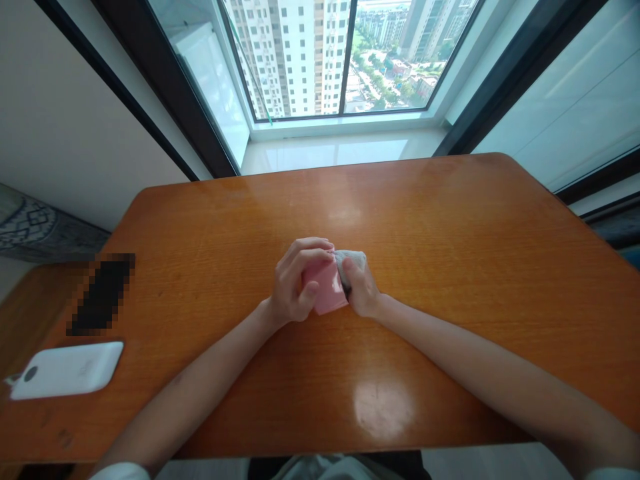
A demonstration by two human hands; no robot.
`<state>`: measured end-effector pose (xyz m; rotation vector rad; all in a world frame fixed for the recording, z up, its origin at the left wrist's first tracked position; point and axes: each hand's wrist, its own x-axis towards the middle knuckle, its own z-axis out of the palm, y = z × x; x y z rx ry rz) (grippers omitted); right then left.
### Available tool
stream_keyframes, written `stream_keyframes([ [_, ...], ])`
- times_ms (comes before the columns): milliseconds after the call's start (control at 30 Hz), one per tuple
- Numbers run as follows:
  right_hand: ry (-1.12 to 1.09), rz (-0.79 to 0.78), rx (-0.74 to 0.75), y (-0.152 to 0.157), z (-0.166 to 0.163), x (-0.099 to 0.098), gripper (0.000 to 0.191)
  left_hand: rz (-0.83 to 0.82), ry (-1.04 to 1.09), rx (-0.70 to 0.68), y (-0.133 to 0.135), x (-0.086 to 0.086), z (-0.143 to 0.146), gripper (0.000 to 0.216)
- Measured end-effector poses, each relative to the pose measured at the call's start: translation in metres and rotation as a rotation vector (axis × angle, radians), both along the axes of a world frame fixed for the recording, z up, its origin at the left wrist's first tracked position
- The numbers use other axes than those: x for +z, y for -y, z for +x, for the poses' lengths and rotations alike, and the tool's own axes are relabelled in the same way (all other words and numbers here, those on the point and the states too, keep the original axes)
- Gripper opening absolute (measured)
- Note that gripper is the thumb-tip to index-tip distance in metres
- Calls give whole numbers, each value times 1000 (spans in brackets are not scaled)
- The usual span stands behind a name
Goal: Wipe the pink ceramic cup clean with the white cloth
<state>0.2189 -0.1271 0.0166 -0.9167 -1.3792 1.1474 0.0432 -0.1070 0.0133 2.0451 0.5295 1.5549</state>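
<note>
Over the middle of the table, my left hand [295, 280] is closed around a small pink box-like object [327, 287] with a shiny face. Its fingers reach across the top and the thumb lies along the near left side. A folded grey cloth [353, 261] is gripped in my right hand [364, 293], thumb on top. The cloth meets the right edge of the pink object; whether part of it lies inside I cannot tell. A small dark patch shows between the right thumb and the pink object. The right fingers are mostly hidden.
The brown wooden table [225, 227] has rounded far corners. At its left lie a white flat device [70, 370] with a cord or strap and a black pixelated object [103, 293]. Beyond the far edge is a window [343, 60]; a patterned fabric [45, 223] shows at far left.
</note>
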Motion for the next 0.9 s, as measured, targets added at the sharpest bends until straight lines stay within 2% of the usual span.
stream_keyframes([
  [100,-17,-22,-34,-1,-1,4,75,47,-84,-8,0,3,1,34],
  [200,24,52,-24,-1,0,1,74,-68,-31,-24,2,9,4,29],
  [267,67,131,12,-1,2,-4,72,-235,27,-52,3,14,6,29],
  [367,134,229,85,-1,5,-11,68,-616,112,-119,2,18,10,32],
  [433,168,262,123,-1,7,-14,69,-811,146,-171,0,20,11,35],
  [533,183,218,119,0,7,-14,72,-888,173,-189,0,18,13,38],
  [633,158,153,88,2,6,-10,73,-773,258,-135,3,12,13,42],
  [700,115,112,86,3,5,-7,73,-564,267,-72,5,6,10,48],
  [800,33,19,36,2,2,-6,75,-188,111,-6,7,1,7,50],
  [900,0,-18,-37,1,2,-8,75,-48,-3,-4,8,2,7,39],
])
